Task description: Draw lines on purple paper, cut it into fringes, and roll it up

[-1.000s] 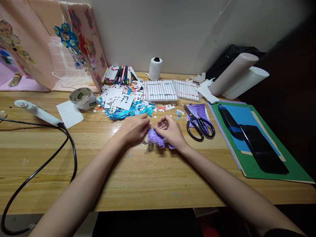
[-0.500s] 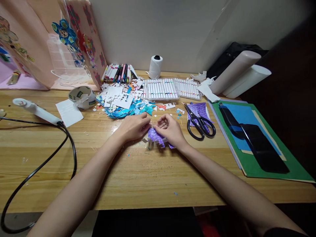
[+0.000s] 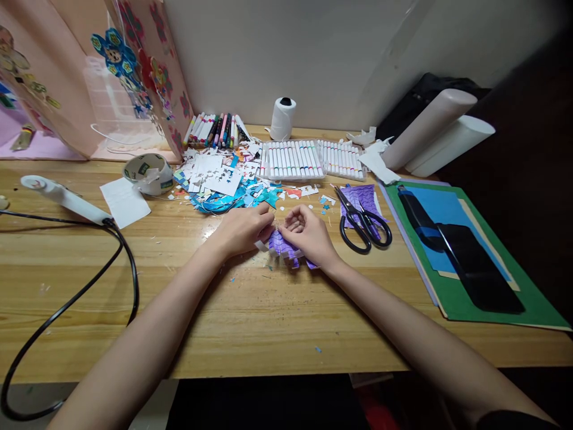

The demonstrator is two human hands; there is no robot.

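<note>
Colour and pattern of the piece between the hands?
The piece is purple with darker lines; best in the head view.

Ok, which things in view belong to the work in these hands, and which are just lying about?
Job in hand:
purple patterned piece, held by the right hand, left hand close by
perhaps the scissors and similar purple sheet

Apparently lying about:
boxed markers
thread cone
paper scraps
green board

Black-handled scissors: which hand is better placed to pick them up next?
Likely the right hand: though pinching the purple patterned piece, it is nearer the scissors, which lie on its side, than the left hand.
</note>
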